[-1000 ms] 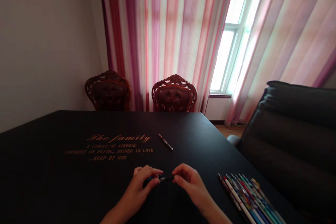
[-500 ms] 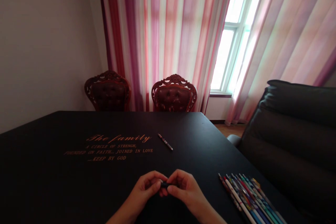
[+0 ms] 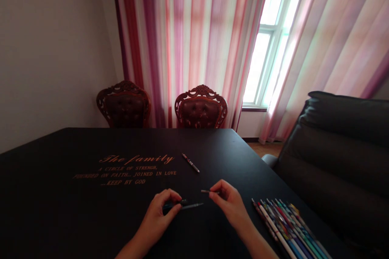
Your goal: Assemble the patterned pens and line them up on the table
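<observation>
My left hand [image 3: 158, 212] pinches a dark pen [image 3: 191, 206] between thumb and fingers. A slim pointed end, like a refill, sticks out of the grip to the right, and a dark piece shows just above it. To the right, my right hand [image 3: 227, 201] is closed on a thin greyish stick-like pen part [image 3: 204, 191], whose free end points left. The two hands are apart, above the table. A patterned pen [image 3: 191, 162] lies slantwise on the table beyond them.
Several colourful pens [image 3: 285, 222] lie side by side at the right of the black table [image 3: 60, 210]. Gold lettering marks its left part. Two carved chairs [image 3: 201, 109] stand at the far edge, and a black armchair [image 3: 337, 162] is at the right.
My hands were together around a small dark object. They have separated, the right one moving up and to the right, and each now holds a thin piece.
</observation>
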A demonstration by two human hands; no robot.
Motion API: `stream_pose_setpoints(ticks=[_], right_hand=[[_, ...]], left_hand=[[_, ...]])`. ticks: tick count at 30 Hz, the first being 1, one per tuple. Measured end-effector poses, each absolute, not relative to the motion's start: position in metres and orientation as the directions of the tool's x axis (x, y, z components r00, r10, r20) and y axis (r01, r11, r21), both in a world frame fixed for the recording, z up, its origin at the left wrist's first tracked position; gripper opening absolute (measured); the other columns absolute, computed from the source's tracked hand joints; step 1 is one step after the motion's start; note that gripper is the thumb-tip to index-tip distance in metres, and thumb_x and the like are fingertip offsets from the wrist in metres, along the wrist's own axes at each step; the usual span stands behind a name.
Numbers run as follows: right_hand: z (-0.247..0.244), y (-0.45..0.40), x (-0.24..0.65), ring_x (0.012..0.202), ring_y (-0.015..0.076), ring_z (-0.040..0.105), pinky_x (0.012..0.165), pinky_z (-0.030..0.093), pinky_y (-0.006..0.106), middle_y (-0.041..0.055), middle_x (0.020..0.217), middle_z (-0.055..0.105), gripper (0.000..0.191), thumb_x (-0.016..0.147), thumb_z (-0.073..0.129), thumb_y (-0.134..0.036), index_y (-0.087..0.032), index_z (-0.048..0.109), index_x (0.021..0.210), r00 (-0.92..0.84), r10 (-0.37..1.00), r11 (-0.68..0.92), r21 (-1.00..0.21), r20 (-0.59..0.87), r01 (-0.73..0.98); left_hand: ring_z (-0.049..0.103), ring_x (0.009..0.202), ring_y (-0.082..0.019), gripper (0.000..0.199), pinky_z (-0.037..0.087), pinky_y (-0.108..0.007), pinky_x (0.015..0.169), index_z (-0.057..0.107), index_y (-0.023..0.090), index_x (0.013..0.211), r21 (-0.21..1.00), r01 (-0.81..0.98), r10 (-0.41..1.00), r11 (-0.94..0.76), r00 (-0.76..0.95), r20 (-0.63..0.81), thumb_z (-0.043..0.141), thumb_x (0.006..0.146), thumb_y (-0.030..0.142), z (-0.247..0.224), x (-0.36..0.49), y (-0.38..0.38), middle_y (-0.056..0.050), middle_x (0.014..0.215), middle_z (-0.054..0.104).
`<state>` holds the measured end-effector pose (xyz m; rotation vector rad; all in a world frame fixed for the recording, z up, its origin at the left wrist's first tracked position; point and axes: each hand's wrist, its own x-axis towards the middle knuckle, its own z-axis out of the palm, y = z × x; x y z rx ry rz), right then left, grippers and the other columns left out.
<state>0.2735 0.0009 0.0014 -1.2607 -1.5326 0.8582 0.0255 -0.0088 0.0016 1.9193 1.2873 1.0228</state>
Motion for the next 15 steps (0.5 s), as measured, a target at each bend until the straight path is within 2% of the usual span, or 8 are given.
stream_pose_setpoints(ticks=[3, 6, 8, 12, 15], right_hand=[[0.003, 0.002, 0.28, 0.071, 0.0174, 0.056, 0.069, 0.041, 0.029, -0.0008, 0.072, 0.064, 0.004, 0.074, 0.066, -0.022, -0.019, 0.065, 0.077, -0.088, 0.971, 0.237, -0.846, 0.222, 0.477], [0.003, -0.002, 0.278, 0.077, 0.0188, 0.059, 0.074, 0.041, 0.03, -0.0008, 0.075, 0.065, 0.006, 0.07, 0.066, -0.016, -0.021, 0.067, 0.074, -0.194, 0.958, 0.285, -0.791, 0.212, 0.541], [0.003, -0.004, 0.274, 0.08, 0.0197, 0.059, 0.077, 0.041, 0.031, -0.0007, 0.076, 0.065, 0.009, 0.068, 0.067, -0.014, -0.022, 0.067, 0.071, -0.244, 0.943, 0.327, -0.759, 0.225, 0.563], [0.005, -0.005, 0.272, 0.084, 0.0203, 0.06, 0.088, 0.038, 0.035, -0.0004, 0.08, 0.067, 0.008, 0.071, 0.066, -0.014, -0.022, 0.067, 0.072, -0.297, 0.918, 0.392, -0.724, 0.264, 0.567], [0.003, -0.001, 0.275, 0.083, 0.0208, 0.059, 0.086, 0.039, 0.035, 0.0001, 0.08, 0.067, 0.006, 0.074, 0.064, -0.017, -0.022, 0.066, 0.073, -0.254, 0.925, 0.38, -0.721, 0.283, 0.58]], left_hand=[[0.059, 0.094, -0.023, 0.013, 0.037, -0.04, 0.09, 0.065, 0.026, 0.09, 0.659, 0.593, 0.885, -0.463, 0.346, 0.311, 0.062, 0.081, 0.018, 0.005, 0.025, -0.013, -0.002, 0.094, 0.068], [0.058, 0.096, -0.023, 0.023, 0.031, -0.044, 0.093, 0.063, 0.027, 0.09, 0.548, 0.638, 0.839, -0.541, 0.456, 0.296, 0.059, 0.078, 0.008, 0.008, 0.028, -0.018, 0.0, 0.093, 0.068], [0.057, 0.099, -0.023, 0.023, 0.028, -0.045, 0.094, 0.062, 0.027, 0.09, 0.509, 0.65, 0.824, -0.564, 0.485, 0.293, 0.06, 0.078, 0.007, 0.009, 0.029, -0.018, 0.0, 0.095, 0.068], [0.056, 0.101, -0.024, 0.009, 0.029, -0.043, 0.09, 0.062, 0.028, 0.091, 0.492, 0.685, 0.843, -0.537, 0.42, 0.335, 0.059, 0.086, 0.021, 0.01, 0.02, -0.011, -0.001, 0.1, 0.069], [0.057, 0.1, -0.023, 0.008, 0.03, -0.042, 0.09, 0.063, 0.028, 0.092, 0.491, 0.733, 0.876, -0.471, 0.32, 0.361, 0.056, 0.088, 0.025, 0.008, 0.007, -0.002, -0.001, 0.099, 0.069]])
